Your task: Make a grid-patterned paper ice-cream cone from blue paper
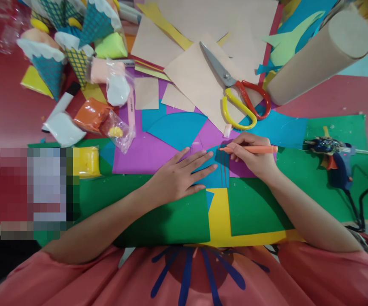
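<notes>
Our blue sheet (217,177) lies at the middle of the work, overlapping the purple sheet (142,155), with thin dark lines running down near its right edge. The right hand (258,161) pinches an orange pen (268,149), its tip by the upper end of those lines; we cannot tell how hard it presses. The left hand (177,176) lies flat on the sheet, fingers spread wide, gripping nothing. For clean strokes, we would press evenly with that palm, leave the line clear of fingertips, and pull the pen lightly so the sheet does not skid.

The sheet looks thin and matt, like the green sheets (177,221) below and the yellow sheet (219,216) between them. Above lies a fan-shaped blue piece (179,127); beyond it, metal scissors (215,60) with glossy red and yellow handles rest on beige sheets (186,68). Further out, around the red tabletop (327,102), we see a beige cylinder (311,61), a glue gun (340,170), shiny wrapped packets (91,115) and cross-hatched cones (48,70) with scalloped white trim.
</notes>
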`<state>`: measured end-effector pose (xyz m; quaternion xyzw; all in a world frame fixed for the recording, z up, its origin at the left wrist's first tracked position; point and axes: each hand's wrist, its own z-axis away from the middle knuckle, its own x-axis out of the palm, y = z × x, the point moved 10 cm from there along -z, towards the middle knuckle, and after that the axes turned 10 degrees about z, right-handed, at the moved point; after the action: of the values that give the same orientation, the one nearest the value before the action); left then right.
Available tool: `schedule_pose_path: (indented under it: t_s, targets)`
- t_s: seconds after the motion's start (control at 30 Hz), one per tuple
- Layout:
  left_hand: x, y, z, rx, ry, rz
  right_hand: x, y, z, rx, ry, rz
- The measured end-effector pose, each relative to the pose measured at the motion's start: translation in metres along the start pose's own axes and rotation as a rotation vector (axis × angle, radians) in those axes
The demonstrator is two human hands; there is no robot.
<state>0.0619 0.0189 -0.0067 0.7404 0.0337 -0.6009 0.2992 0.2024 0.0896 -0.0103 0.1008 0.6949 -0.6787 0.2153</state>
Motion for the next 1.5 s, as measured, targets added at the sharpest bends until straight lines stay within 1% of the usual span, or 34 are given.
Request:
schedule_pose_path:
  t_s: [0.17, 0.5, 0.63, 0.8, 0.87, 0.97, 1.17, 1.5]
  targets:
    - [0.0, 0.0, 0.0, -0.001, 0.003, -0.001, -0.001, 0.0, 0.0, 0.014, 0.022, 0.001]
    - [0.001, -0.001, 0.001, -0.004, -0.008, -0.01, 0.002, -0.007, 0.001, -0.025, -0.032, 0.074]
    - [0.001, 0.0, 0.0, 0.004, -0.001, -0.011, 0.002, -0.003, 0.001, 0.01, -0.049, 0.036]
    - [0.0, -0.001, 0.0, 0.0, 0.018, -0.007, -0.008, 0.0, 0.001, 0.013, 0.072, -0.05]
    - [-0.001, -0.003, 0.0, -0.01, 0.027, -0.007, -0.008, 0.001, 0.001, 0.01, 0.08, -0.054]
    - [-0.002, -0.005, -0.002, -0.02, 0.035, -0.017, -0.005, -0.001, 0.002, 0.003, 0.052, -0.022]
    - [0.0, -0.006, -0.003, -0.026, 0.014, -0.029, 0.001, -0.002, 0.002, 0.0, -0.006, 0.044]
    - [0.002, -0.007, -0.003, -0.043, -0.007, -0.032, 0.003, -0.007, 0.002, -0.04, -0.037, 0.105]
